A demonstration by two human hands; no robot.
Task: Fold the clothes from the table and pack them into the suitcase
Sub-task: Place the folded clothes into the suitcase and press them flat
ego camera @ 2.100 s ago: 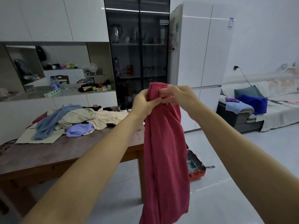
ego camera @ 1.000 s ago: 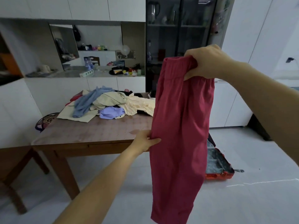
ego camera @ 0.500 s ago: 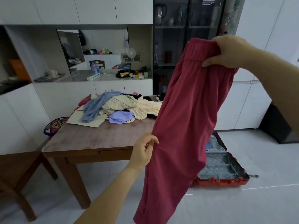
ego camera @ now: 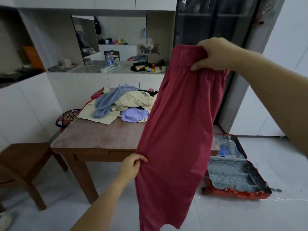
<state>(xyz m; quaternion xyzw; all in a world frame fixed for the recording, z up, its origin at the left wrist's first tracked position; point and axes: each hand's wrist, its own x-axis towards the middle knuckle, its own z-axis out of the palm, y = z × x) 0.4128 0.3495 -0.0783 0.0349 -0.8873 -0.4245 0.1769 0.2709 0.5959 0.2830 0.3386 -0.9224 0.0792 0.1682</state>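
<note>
A person holds red pants (ego camera: 180, 130) up in the air beside the counter (ego camera: 100, 139). The right hand (ego camera: 215, 55) is raised, its fingers curled round the bunched waistband. Lower down, the left hand (ego camera: 131, 167) pinches the garment's left edge between thumb and fingers and draws it out to the side. The pants touch neither counter nor floor that can be seen, though the hem runs out of the bottom of the view. The unfolded pile (ego camera: 126, 104) of blue, cream and lilac clothes lies on the counter's far half. The red suitcase (ego camera: 233, 174) lies open on the floor just to the right, partly hidden behind the hanging cloth, with something blue in its rear half. The risks look modest but real. The waistband is gathered in one fist, so the two legs may not lie square when the pants come down, which would give a crooked fold. The low hem could brush the floor if the right hand drops. A sideways swing could catch the pile and drag pieces off the edge. Two seconds ago both hands met at the waistband, and the left has since travelled down the side. Compared with half a second ago, it sits lower in the frame and pulls the edge further out. The view now takes in more of the suitcase and the floor.
</note>
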